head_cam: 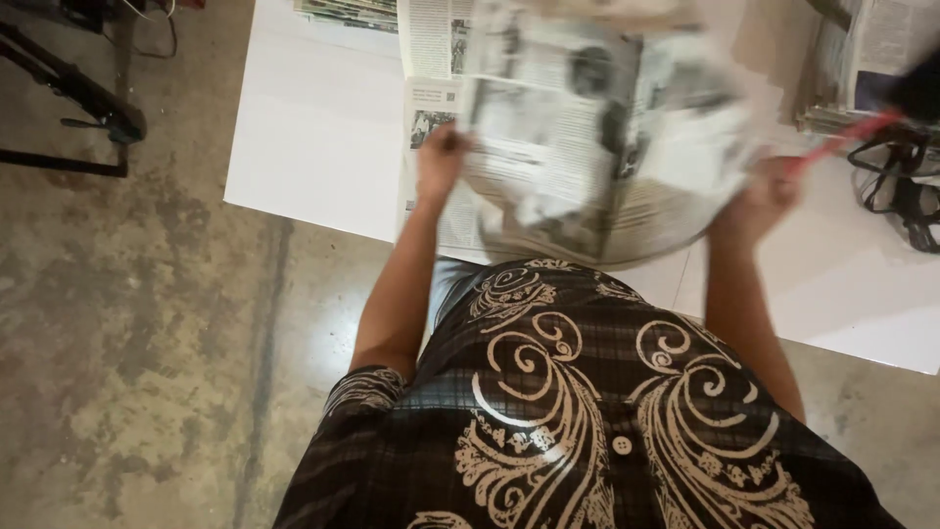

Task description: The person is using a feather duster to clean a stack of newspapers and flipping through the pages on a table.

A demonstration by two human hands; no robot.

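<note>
Hands (441, 162) (764, 196) are holding a big grey newspaper sheet (597, 127).
Both are gripping its 2 edges above the white table (313, 137); more papers (871, 59) are lying right.

The floor (147, 343) is bare concrete, mottled grey and brown, with darker stains and a faint seam running down beside the table; a white table (313, 147) stands on it, its top smooth and brightly lit, its near edge slanting across the view; a black metal stand (73, 98) with thin legs rests on the floor at the upper left, a cable (157, 29) trailing near it; the light is soft and even, casting only weak shadows.
</note>
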